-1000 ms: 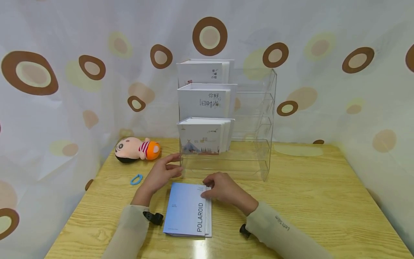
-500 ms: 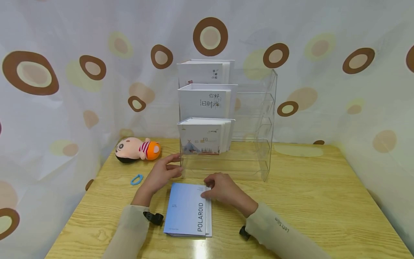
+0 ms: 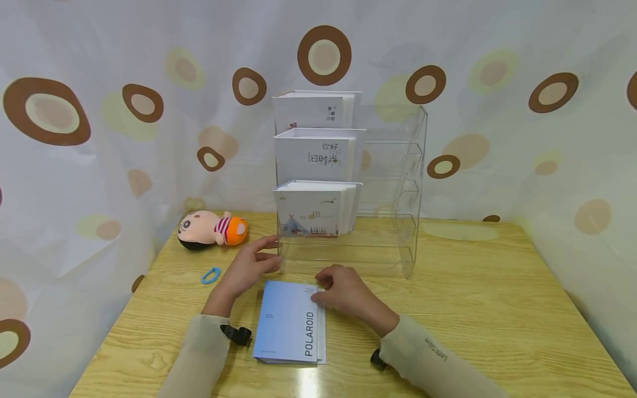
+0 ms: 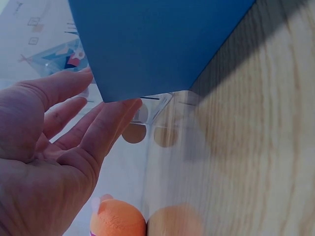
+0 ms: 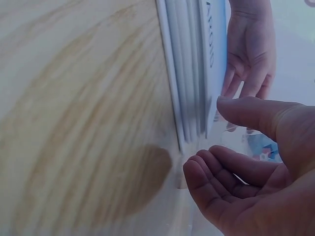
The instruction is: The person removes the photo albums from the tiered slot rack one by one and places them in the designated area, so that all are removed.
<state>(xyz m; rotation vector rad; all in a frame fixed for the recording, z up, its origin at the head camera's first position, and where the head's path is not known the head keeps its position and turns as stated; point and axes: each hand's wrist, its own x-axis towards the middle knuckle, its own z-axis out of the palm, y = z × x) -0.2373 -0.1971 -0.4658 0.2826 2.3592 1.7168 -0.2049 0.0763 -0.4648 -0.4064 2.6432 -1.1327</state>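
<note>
A blue photo album (image 3: 286, 323) marked POLAROID lies on the table in the head view, its white page edges to the right. My right hand (image 3: 348, 293) is at its upper right corner. In the right wrist view, the thumb (image 5: 246, 113) is by the cover's edge, and the loosely bent fingers (image 5: 211, 182) are apart from the pages; thumb contact is unclear. Past the album's top stands a clear tiered rack (image 3: 368, 260). My left hand (image 3: 249, 268) is at the rack's lower left side, fingers relaxed; the left wrist view shows nothing gripped in them.
Three white albums stand in the rack's left half: a top one (image 3: 313, 110), a middle one (image 3: 308, 160) and a lower one (image 3: 306, 213). A plush doll (image 3: 211, 229) and a blue band (image 3: 210, 276) lie left on the wooden table (image 3: 478, 309).
My right hand has shifted very slightly at the album's corner. The left hand, album and rack look the same.
</note>
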